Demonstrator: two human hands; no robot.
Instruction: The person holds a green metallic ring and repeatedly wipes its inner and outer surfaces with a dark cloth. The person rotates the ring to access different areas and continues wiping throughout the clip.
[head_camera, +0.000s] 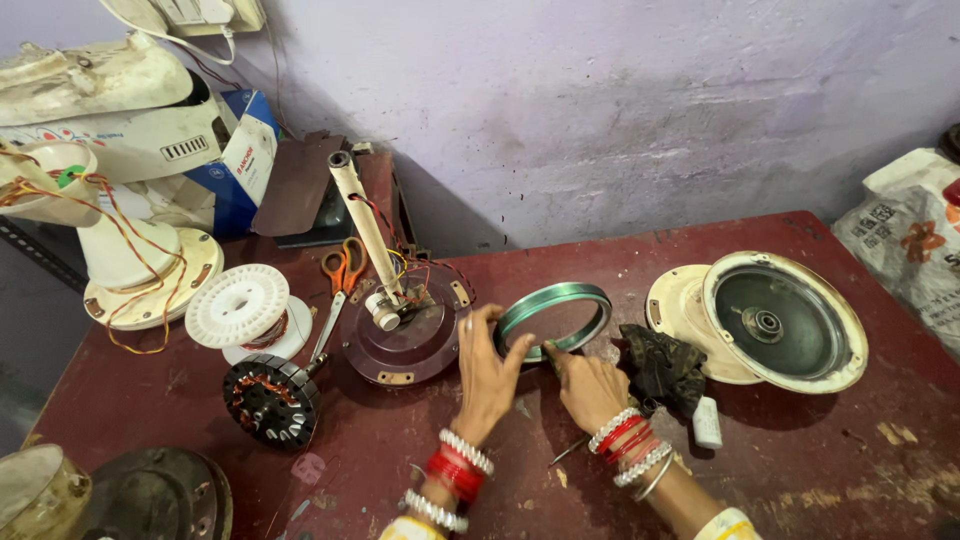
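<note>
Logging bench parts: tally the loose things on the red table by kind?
Green ring, between the left hand and right hand: 1
Fan covers: 2
Wound core: 1
White spool: 1
Scissors: 1
Black rag: 1
Total: 7

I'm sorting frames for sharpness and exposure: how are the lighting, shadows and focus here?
Head view: soft, even light; the metal ring between the left hand and right hand is sharp with mild sheen; the white rod casts a dark shadow on the wall; the fan cover shows no harsh glare; edges look slightly wide-angle stretched.
</note>
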